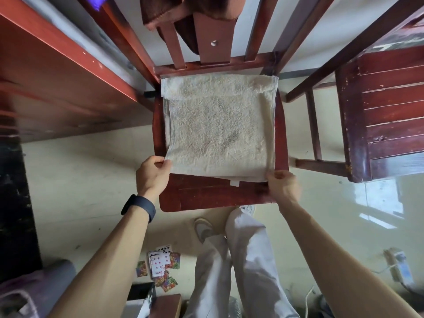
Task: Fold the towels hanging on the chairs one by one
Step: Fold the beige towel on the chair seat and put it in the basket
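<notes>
Your left hand and right hand each pinch a near corner of the folded towel on the chair.

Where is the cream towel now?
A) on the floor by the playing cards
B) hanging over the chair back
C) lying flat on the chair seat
C: the cream towel lies flat on the chair seat, and the left hand and the right hand pinch its two near corners.

Probably a home, wooden chair, playing cards on pale floor
</notes>
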`<state>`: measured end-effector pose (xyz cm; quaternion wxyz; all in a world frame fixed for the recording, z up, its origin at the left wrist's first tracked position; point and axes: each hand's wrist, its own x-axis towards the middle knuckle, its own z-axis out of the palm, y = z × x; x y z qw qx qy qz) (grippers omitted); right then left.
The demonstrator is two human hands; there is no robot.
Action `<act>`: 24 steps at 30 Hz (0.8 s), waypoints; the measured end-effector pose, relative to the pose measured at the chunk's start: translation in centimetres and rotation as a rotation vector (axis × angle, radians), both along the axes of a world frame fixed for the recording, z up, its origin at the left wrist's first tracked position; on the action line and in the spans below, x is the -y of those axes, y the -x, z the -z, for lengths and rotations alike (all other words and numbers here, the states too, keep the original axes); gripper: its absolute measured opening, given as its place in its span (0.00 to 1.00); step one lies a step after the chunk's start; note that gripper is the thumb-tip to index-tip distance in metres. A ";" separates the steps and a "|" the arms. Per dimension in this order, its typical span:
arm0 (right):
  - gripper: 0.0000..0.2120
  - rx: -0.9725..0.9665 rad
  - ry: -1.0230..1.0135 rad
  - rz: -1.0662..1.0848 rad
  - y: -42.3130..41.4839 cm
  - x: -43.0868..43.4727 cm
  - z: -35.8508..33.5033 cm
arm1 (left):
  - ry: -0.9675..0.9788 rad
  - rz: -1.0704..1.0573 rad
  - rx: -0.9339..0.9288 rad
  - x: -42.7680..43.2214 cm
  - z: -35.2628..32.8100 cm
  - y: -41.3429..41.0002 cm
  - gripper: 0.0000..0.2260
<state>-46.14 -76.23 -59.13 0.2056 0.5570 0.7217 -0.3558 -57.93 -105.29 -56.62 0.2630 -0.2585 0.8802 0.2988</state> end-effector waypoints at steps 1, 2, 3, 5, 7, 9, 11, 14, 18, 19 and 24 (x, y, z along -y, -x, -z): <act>0.11 0.017 -0.024 0.001 0.3 0.2 -0.5 | -0.001 -0.028 0.003 0.0 -0.1 0.2 0.07; 0.12 0.009 -0.024 0.038 0.4 0.2 -0.7 | -0.042 -0.077 0.008 -0.1 -0.2 0.4 0.06; 0.13 -0.015 -0.010 0.106 0.7 0.2 -1.4 | -0.114 -0.134 0.011 -0.3 -0.3 0.7 0.05; 0.11 -0.085 0.028 0.246 1.4 0.2 -3.2 | -0.284 -0.268 0.000 -1.1 -1.3 1.5 0.02; 0.07 -0.193 0.087 0.379 1.7 -0.1 -5.1 | -0.407 -0.396 -0.024 -1.4 -2.6 2.3 0.05; 0.06 -0.381 0.198 0.531 1.7 -0.3 -7.1 | -0.472 -0.405 -0.081 -0.9 -3.8 2.8 0.06; 0.06 -0.499 0.295 0.564 1.5 -0.2 -8.2 | -0.499 -0.313 -0.133 0.2 -4.3 2.9 0.03; 0.06 -0.358 0.273 0.323 0.2 0.6 -6.4 | -0.376 -0.163 -0.080 1.7 -2.7 2.4 0.02; 0.11 -0.068 0.138 0.056 -1.5 2.0 -1.8 | -0.258 -0.153 0.105 2.0 0.7 1.2 0.06; 0.10 -0.059 0.090 0.051 -1.6 2.3 -0.9 | -0.254 -0.161 0.130 1.8 1.4 0.9 0.06; 0.14 -0.089 -0.071 0.071 -1.3 3.8 0.3 | -0.166 -0.198 0.046 0.8 3.4 -0.1 0.18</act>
